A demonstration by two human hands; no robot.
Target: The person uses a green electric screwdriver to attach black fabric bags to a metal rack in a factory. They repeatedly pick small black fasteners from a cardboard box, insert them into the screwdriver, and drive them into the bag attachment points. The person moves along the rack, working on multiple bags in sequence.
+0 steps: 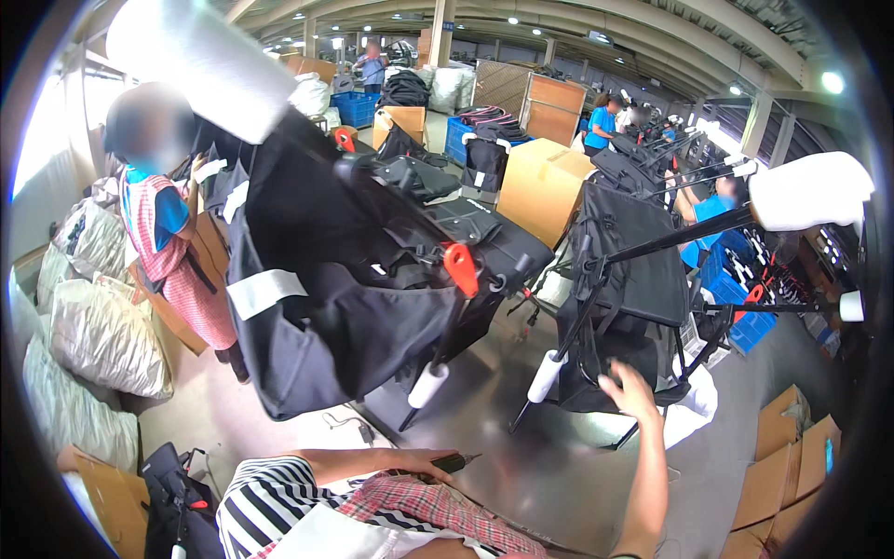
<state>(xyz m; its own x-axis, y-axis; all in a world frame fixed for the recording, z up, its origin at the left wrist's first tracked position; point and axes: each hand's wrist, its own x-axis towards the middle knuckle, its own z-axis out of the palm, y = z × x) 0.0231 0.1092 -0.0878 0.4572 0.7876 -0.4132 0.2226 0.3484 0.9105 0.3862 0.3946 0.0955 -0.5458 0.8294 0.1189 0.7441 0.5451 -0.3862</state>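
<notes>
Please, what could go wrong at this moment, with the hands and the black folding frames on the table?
1. The right hand reaches for the black folding frame; its crossing legs might pinch fingers.
2. The left hand holds a dark tool near the table edge; it could slip off.
3. The large black fabric frame stands tilted and might tip.

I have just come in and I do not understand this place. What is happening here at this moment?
A person stands at a grey work table in a big workshop. The right hand reaches up to a black folded fabric frame with white-capped legs. The left hand rests low by a small dark tool; whether it grips it is unclear. A large black fabric piece with an orange clip lies on the table. Other workers stand nearby among cardboard boxes.
</notes>
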